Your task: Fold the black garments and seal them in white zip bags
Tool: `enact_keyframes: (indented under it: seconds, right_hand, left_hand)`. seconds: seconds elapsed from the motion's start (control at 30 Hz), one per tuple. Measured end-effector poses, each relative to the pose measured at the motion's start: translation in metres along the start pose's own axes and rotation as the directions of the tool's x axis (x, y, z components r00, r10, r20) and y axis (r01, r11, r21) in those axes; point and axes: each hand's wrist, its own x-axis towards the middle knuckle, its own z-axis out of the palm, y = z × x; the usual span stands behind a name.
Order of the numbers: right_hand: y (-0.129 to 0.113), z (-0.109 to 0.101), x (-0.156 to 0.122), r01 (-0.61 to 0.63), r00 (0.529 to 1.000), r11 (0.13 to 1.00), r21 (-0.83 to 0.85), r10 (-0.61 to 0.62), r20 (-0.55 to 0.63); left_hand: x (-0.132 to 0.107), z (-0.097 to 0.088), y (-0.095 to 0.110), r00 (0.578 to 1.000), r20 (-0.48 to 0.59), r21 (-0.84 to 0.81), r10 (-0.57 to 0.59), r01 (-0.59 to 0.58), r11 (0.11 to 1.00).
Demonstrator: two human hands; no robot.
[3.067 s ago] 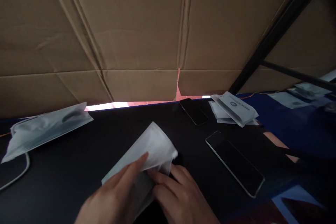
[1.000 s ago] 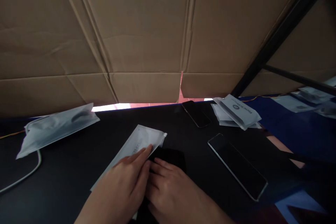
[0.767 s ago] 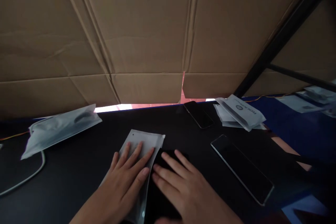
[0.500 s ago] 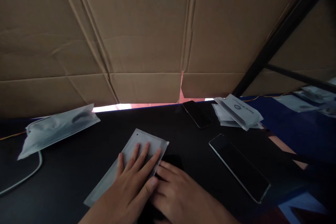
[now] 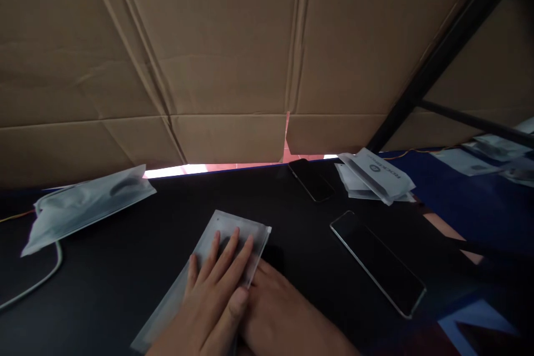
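A flat white plastic pouch (image 5: 246, 228) lies on the black table (image 5: 125, 245) near the front middle. My left hand (image 5: 217, 283) rests flat on it with fingers spread, pressing it down. Just to its right, my right hand (image 5: 279, 311) lies on a dark flat object (image 5: 273, 256) at the pouch's edge, its fingers partly tucked under my left hand. Whether the right hand grips that object I cannot tell.
Two dark phones lie to the right, one near (image 5: 377, 261) and one further back (image 5: 311, 179). A stack of white pouches (image 5: 375, 175) sits at the back right, another pouch (image 5: 87, 206) and a grey cable (image 5: 37, 281) at the left. A cardboard wall (image 5: 233, 55) closes the back.
The pouch was held up and folded, then came down flat on the table. My left hand spread out over it and my right hand drew in beside it.
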Motion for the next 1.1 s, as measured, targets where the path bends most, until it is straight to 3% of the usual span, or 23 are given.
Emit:
enact_keyframes:
  seconds: [0.07,0.17,0.23,0.3,0.47,0.63,0.8,0.9,1.0,1.1]
  right_hand:
    - [0.004,-0.014,-0.009,0.066,0.998,0.998,-0.001,-0.066,0.016]
    - [0.012,-0.024,-0.032,-0.014,1.000,0.996,-0.083,0.013,-0.014]
    - [0.017,-0.018,-0.047,-0.085,0.995,0.981,-0.173,0.077,-0.056]
    - [0.019,-0.005,-0.055,-0.082,0.995,0.972,-0.220,0.067,-0.077]
    - [0.006,0.014,-0.032,0.009,0.998,0.993,-0.118,-0.016,-0.056]
    - [-0.008,0.001,0.003,-0.105,0.991,0.994,0.042,0.108,-0.078]
    - [0.001,-0.006,-0.021,0.017,0.998,0.999,-0.039,-0.020,-0.060]
    - [0.007,0.005,-0.042,-0.130,0.980,0.991,-0.044,0.122,-0.158]
    - [0.003,0.022,-0.045,-0.310,0.909,0.947,0.086,0.322,-0.265]
    - [-0.005,0.030,-0.031,-0.327,0.884,0.906,0.269,0.393,-0.251]
  left_hand:
    - [0.000,0.001,-0.006,1.000,-0.025,0.025,-0.012,0.012,1.000]
    - [-0.003,-0.001,-0.015,0.997,-0.057,0.109,-0.043,0.049,0.993]
    - [-0.006,-0.002,-0.020,0.998,-0.048,0.151,-0.049,0.056,0.987]
    - [-0.010,0.000,-0.021,0.999,-0.036,0.147,-0.035,0.039,0.988]
    - [-0.015,0.006,-0.014,0.996,-0.064,0.133,0.059,-0.050,0.990]
    - [-0.013,0.000,-0.011,0.989,-0.118,0.144,0.095,-0.078,0.987]
    - [-0.015,0.010,-0.018,0.989,-0.145,0.177,0.027,-0.001,0.984]
    - [-0.016,0.020,-0.017,0.988,-0.153,0.209,0.022,0.010,0.978]
    - [-0.015,0.021,-0.007,0.987,-0.162,0.196,0.006,0.027,0.980]
    - [-0.005,0.015,0.003,0.984,-0.161,0.162,-0.071,0.097,0.982]
